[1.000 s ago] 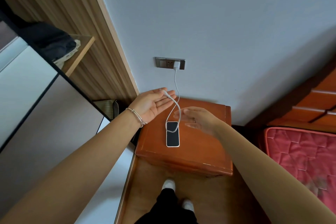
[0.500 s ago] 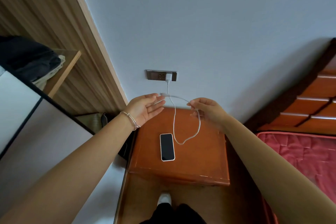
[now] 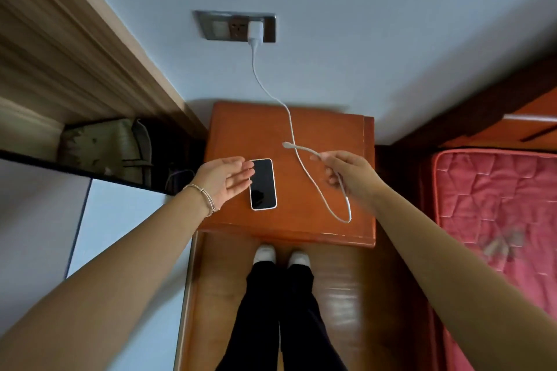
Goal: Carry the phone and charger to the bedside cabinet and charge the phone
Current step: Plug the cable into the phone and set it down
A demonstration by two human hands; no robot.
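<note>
A white-edged phone (image 3: pixel 262 184) lies screen up, dark, on the orange-brown bedside cabinet (image 3: pixel 325 129). A white charger plug (image 3: pixel 255 29) sits in the grey wall socket (image 3: pixel 266 27) above it. Its white cable (image 3: pixel 289 117) runs down over the cabinet and loops near the front edge. My right hand (image 3: pixel 349 173) pinches the cable close to its free connector end (image 3: pixel 286 144), which points left and hangs clear of the phone. My left hand (image 3: pixel 224 179) is open, palm up, fingertips at the phone's left edge.
A red quilted mattress (image 3: pixel 497 205) in a wooden bed frame lies to the right. A wooden wardrobe side (image 3: pixel 75 48) and a dark shelf edge with a green bag (image 3: pixel 102 144) stand at left. My feet (image 3: pixel 280 254) are on the wooden floor before the cabinet.
My left hand dropped from the cable to the phone's left side. My right hand kept the cable and moved it down and right. My view tilted lower.
</note>
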